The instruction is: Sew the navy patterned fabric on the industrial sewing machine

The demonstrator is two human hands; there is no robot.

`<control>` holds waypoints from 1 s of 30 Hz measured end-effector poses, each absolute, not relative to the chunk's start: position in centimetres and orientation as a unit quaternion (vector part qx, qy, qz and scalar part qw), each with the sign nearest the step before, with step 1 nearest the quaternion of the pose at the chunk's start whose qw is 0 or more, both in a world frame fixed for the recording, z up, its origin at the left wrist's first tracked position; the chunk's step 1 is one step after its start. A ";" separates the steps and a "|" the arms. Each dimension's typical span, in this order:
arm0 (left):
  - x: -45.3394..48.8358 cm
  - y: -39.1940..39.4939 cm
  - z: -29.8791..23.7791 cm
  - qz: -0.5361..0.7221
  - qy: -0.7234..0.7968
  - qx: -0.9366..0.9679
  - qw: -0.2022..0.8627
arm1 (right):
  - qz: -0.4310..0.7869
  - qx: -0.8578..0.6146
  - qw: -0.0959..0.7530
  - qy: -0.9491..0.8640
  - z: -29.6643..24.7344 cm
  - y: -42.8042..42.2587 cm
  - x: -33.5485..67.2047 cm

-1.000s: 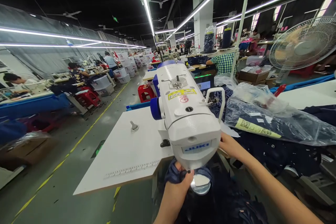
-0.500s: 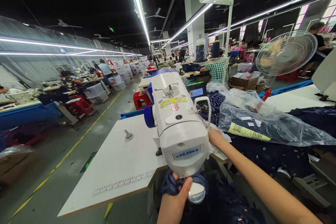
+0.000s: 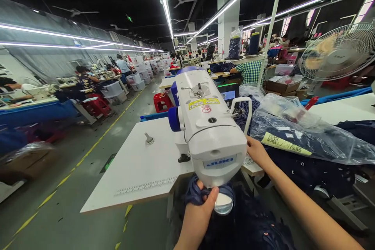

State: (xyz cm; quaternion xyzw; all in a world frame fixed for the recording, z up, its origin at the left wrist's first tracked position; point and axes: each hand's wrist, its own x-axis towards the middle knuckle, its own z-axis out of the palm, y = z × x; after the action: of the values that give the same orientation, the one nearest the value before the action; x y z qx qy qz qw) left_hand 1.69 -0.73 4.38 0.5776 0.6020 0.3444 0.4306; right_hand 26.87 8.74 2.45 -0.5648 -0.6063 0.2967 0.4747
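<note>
A white sewing machine (image 3: 216,136) with blue parts and a JUKI label stands in front of me. Under its head, my left hand (image 3: 202,207) pinches navy fabric (image 3: 191,191), which is looped around the rounded end of the machine's narrow lower arm (image 3: 224,204). The thumb lies on top of that cloth. On the far right side of the head is my right hand (image 3: 258,151), close to the white guard lever (image 3: 249,115). Its fingertips are hidden behind the machine, so I cannot see what they touch. More dark navy fabric (image 3: 249,218) hangs below.
A white table (image 3: 146,168) with a printed ruler edge extends left. On the right lie plastic-wrapped navy pieces (image 3: 281,125) with a yellow label, and a fan (image 3: 336,52) stands behind. Thread cones (image 3: 253,43) sit on a stand. A co-worker in a checked shirt (image 3: 249,72) is beyond the machine.
The view has turned slightly left, so the machine appears farther right. My left hand keeps its hold on the fabric; slightly more of my right hand shows beside the machine head.
</note>
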 end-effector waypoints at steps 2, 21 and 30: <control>1.7 -0.7 4.3 0.354 0.598 0.580 0.425 | 0.346 -0.537 0.490 -0.593 2.6 6.6 25.4; 1.5 -0.9 3.5 0.414 0.478 0.547 0.549 | 0.165 -0.467 0.530 -0.688 1.2 -2.3 18.5; 1.9 -1.2 4.2 0.452 0.446 0.505 0.584 | 0.065 -0.441 0.466 -0.765 0.9 -1.9 18.8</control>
State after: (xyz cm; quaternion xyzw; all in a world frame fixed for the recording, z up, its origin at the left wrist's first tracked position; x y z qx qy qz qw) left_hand 1.87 -1.20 4.25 0.5054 0.4463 0.4517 0.5843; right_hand 18.84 -1.92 0.85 -0.4406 -0.7645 0.0649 0.4660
